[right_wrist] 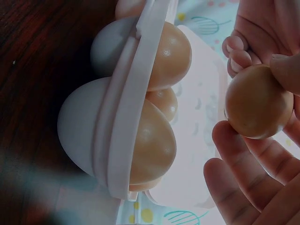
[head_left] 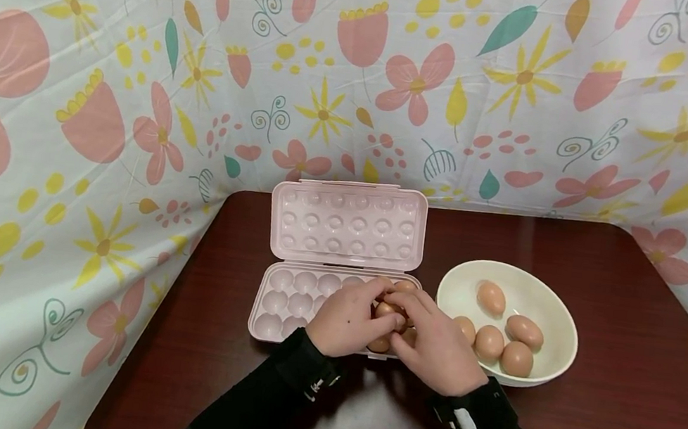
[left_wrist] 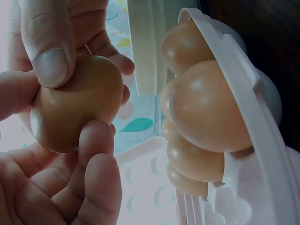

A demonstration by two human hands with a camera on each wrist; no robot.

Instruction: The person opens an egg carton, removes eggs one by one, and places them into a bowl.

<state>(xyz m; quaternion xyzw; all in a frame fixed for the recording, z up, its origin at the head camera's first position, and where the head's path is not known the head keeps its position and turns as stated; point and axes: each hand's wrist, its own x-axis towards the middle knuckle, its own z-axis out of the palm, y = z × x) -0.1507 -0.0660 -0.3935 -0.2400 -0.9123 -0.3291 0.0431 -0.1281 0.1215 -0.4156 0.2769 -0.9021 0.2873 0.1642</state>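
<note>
Both hands meet over the right part of a pink egg carton point(head_left: 252, 314), whose lid point(head_left: 345, 250) stands open behind it. Between them is a brown egg point(head_left: 389, 313), gripped by fingers of the left hand point(head_left: 345, 319) and the right hand point(head_left: 440, 342). In the left wrist view a thumb presses on that egg point(left_wrist: 79, 103) from above while other fingers support it below. The right wrist view shows the egg point(right_wrist: 258, 103) held above the carton by fingertips and a thumb. Several brown eggs point(left_wrist: 206, 108) sit in the carton cups beneath the hands, partly hidden.
To the right of the carton stands a cream oval bowl point(head_left: 561, 345) holding several brown eggs point(head_left: 517, 359). The carton's left cups point(head_left: 275, 302) hold no eggs. A dark red-brown table point(head_left: 636, 389) lies under everything, with a flower-patterned cloth point(head_left: 354, 124) hanging behind and to the sides.
</note>
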